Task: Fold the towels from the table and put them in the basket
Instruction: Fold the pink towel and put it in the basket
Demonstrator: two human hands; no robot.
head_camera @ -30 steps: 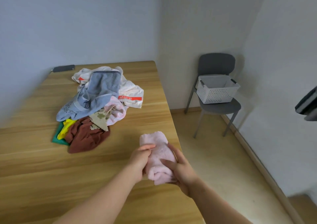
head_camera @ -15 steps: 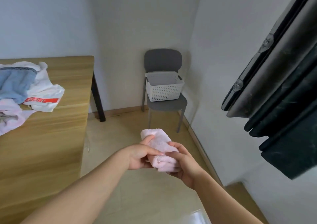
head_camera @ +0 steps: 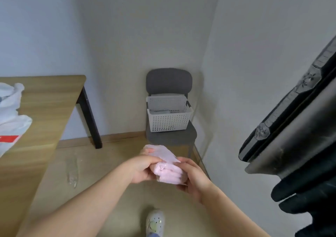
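Observation:
A folded pink towel (head_camera: 168, 166) is held in the air between both hands, over the floor in front of the chair. My left hand (head_camera: 143, 167) grips its left side with the thumb on top. My right hand (head_camera: 195, 178) cups it from the right and below. A white perforated basket (head_camera: 169, 120) stands on the seat of a grey chair (head_camera: 169, 81) in the room's corner, straight ahead of the towel. A white towel with a red stripe (head_camera: 12, 126) lies on the wooden table (head_camera: 47, 106) at the left edge.
The table's black leg (head_camera: 90, 118) stands left of the chair. A dark frame or door edge (head_camera: 291, 127) juts in from the right, close to the camera. My shoe (head_camera: 155, 222) shows on the wooden floor below the hands. Walls close in behind and right of the chair.
The view has swung right, away from the table's towel pile, and come closer to the chair and basket. Both hands still carry the pink towel, now nearer the basket.

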